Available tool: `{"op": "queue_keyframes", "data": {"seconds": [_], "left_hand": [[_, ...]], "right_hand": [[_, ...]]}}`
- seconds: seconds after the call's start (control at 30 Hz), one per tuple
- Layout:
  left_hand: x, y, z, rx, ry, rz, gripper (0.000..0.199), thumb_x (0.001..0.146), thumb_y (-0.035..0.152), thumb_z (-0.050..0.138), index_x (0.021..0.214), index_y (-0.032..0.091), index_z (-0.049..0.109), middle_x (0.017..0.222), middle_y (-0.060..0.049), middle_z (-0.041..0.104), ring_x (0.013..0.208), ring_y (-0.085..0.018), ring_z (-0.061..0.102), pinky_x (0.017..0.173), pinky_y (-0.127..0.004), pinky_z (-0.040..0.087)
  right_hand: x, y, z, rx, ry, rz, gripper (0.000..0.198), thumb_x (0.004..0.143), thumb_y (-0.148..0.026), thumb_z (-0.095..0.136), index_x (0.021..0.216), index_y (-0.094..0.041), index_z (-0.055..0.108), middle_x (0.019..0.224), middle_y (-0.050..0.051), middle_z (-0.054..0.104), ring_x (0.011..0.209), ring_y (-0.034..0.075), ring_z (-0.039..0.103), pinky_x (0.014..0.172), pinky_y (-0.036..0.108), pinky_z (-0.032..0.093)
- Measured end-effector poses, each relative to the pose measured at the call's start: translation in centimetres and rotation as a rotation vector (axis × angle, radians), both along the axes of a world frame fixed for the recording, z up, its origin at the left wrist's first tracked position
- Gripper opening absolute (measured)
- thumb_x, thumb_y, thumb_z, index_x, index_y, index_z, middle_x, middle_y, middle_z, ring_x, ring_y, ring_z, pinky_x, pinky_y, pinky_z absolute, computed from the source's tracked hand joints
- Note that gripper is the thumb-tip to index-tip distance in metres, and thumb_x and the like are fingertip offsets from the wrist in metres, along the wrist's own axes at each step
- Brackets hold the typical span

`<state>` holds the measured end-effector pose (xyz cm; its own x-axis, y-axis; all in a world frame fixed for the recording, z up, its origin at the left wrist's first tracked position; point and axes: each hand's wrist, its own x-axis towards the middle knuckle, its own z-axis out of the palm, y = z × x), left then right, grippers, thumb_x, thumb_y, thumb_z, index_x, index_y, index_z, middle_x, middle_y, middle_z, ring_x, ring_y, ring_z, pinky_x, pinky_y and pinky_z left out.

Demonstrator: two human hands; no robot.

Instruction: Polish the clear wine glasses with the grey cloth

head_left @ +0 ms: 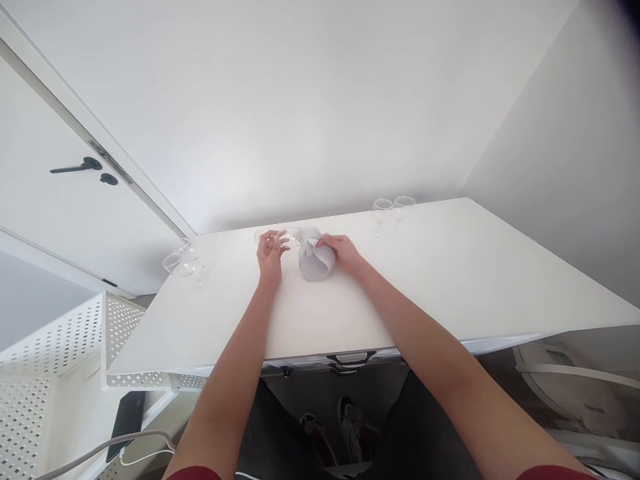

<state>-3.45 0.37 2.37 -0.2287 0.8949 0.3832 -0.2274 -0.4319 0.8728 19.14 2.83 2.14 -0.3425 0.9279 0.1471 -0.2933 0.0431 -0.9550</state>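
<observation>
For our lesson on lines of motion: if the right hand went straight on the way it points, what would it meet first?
The grey cloth, which the right hand is touching. Beyond it, the line seems to lead to the glass in the left hand, though depth is unclear.

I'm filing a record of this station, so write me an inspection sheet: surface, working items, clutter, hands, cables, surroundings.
Surface: white tabletop, with a dark drawer handle below its near edge.
Working items: one glass held sideways; grey cloth at its bowl, though whether any is inside cannot be told.
Clutter: two more glasses at the left end, two others at the back right; a dark flat object lower left, off the tabletop.
Hands: left hand holds the glass; right hand grips the cloth.
Cables: grey cable and white cable, lower left, off the tabletop.
Surroundings: white door at left, pale wall behind.
</observation>
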Motion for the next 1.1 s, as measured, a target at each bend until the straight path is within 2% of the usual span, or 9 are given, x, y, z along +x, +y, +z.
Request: {"op": "queue_keyframes", "data": {"seconds": [0.07,0.17,0.23,0.37,0.53,0.63,0.77,0.87,1.1], "left_hand": [[0.0,0.0,0.1,0.004,0.002,0.011,0.033,0.091,0.049,0.076,0.115,0.029,0.067,0.127,-0.009,0.072,0.103,-0.020,0.071,0.084,-0.034,0.056],[0.1,0.0,0.1,-0.001,0.007,0.015,0.033,0.090,0.049,0.077,0.115,0.028,0.067,0.128,-0.009,0.072,0.103,-0.020,0.072,0.084,-0.035,0.056],[0.2,0.0,0.0,-0.002,0.014,0.009,0.034,0.090,0.049,0.078,0.114,0.028,0.066,0.128,-0.010,0.072,0.103,-0.020,0.072,0.083,-0.035,0.056],[0.5,-0.1,0.0,0.007,0.042,0.001,0.035,0.090,0.050,0.077,0.115,0.027,0.067,0.129,-0.011,0.072,0.103,-0.021,0.072,0.082,-0.035,0.056],[0.6,-0.3,0.2,0.019,0.053,0.008,0.033,0.091,0.048,0.077,0.114,0.028,0.067,0.128,-0.010,0.072,0.102,-0.020,0.072,0.081,-0.034,0.057],[0.6,-0.3,0.2,0.007,0.039,0.016,0.033,0.090,0.049,0.077,0.114,0.028,0.066,0.128,-0.010,0.073,0.102,-0.020,0.072,0.081,-0.033,0.057],[0.5,-0.2,0.1,0.007,0.057,0.019,0.035,0.090,0.050,0.077,0.114,0.027,0.067,0.128,-0.010,0.073,0.103,-0.021,0.072,0.081,-0.034,0.057],[0.5,-0.2,0.0,0.007,0.071,0.016,0.035,0.089,0.050,0.078,0.114,0.028,0.067,0.127,-0.010,0.073,0.103,-0.021,0.073,0.080,-0.034,0.057],[0.8,-0.1,-0.1,0.027,0.141,0.009,0.038,0.088,0.049,0.080,0.115,0.025,0.067,0.126,-0.012,0.073,0.101,-0.022,0.072,0.078,-0.034,0.057]], "right_hand": [[0.0,0.3,-0.5,0.069,-0.039,-0.154,0.039,0.065,-0.048,0.088,0.089,-0.023,0.068,0.098,0.002,0.069,0.093,0.021,0.064,0.083,0.033,0.052],[0.1,0.6,-0.7,0.074,-0.058,-0.303,0.065,0.058,-0.037,0.091,0.113,-0.030,0.058,0.098,-0.003,0.066,0.088,0.018,0.063,0.079,0.031,0.053],[0.2,0.6,-0.4,0.002,-0.019,-0.283,0.073,0.061,-0.044,0.090,0.122,-0.033,0.053,0.097,-0.003,0.066,0.087,0.019,0.063,0.077,0.032,0.054],[0.3,0.5,0.1,-0.147,0.081,-0.195,0.050,0.080,-0.069,0.068,0.103,-0.025,0.065,0.096,0.004,0.067,0.090,0.022,0.064,0.077,0.034,0.054],[0.7,-0.1,0.5,0.289,-0.161,-0.369,0.025,0.082,-0.043,0.072,0.102,-0.027,0.068,0.109,0.003,0.069,0.104,0.022,0.063,0.091,0.036,0.053],[0.7,-0.2,0.4,0.438,-0.308,-0.525,0.039,0.079,-0.027,0.067,0.117,-0.029,0.060,0.116,0.004,0.067,0.109,0.021,0.062,0.096,0.037,0.052],[0.5,0.8,-0.4,0.077,-0.147,-0.546,0.070,0.073,-0.029,0.070,0.138,-0.032,0.041,0.119,0.005,0.066,0.107,0.021,0.066,0.086,0.036,0.056],[0.7,1.9,-0.9,-0.158,0.030,-0.516,0.051,0.065,-0.029,0.076,0.109,-0.027,0.050,0.107,0.004,0.066,0.098,0.022,0.066,0.081,0.035,0.057],[0.8,1.6,-0.9,-0.115,-0.046,-0.593,0.032,0.080,-0.046,0.069,0.087,-0.027,0.044,0.094,0.002,0.060,0.091,0.020,0.060,0.071,0.032,0.057]]}}
